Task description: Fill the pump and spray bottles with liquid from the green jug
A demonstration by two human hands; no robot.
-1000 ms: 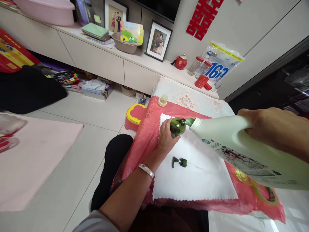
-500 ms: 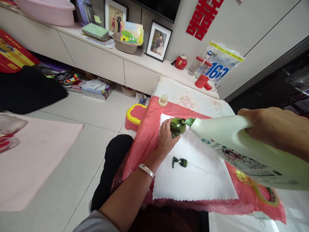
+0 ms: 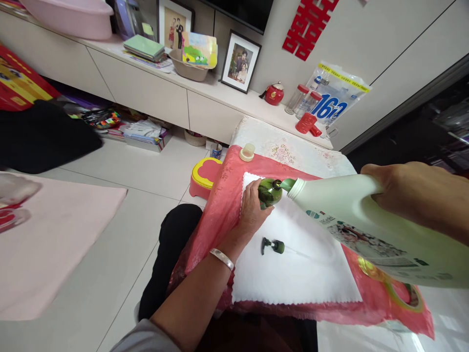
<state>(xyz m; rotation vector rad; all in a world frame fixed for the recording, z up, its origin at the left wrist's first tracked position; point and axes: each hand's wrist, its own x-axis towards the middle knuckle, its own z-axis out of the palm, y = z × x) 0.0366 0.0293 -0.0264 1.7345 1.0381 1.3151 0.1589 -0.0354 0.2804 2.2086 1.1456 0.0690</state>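
My left hand (image 3: 254,208) is wrapped round a small green see-through bottle (image 3: 270,193) on a white cloth (image 3: 308,274). My right hand (image 3: 399,188) grips the handle of a large pale green jug (image 3: 351,210), which is tipped on its side. The jug's mouth, with a green spout, meets the neck of the small bottle; whether liquid is flowing I cannot tell. A dark green pump top (image 3: 273,246) with a clear tube lies on the cloth, nearer to me. Beyond my left hand stands the cream-coloured cap (image 3: 247,152).
Pink plastic sheeting (image 3: 208,230) covers this side of the table, over a flowered tablecloth (image 3: 284,149). A roll of tape (image 3: 412,298) lies at the right corner. The yellow-topped stool (image 3: 207,173) stands at the table's left. Behind runs a low cabinet (image 3: 146,90) bearing picture frames and jars.
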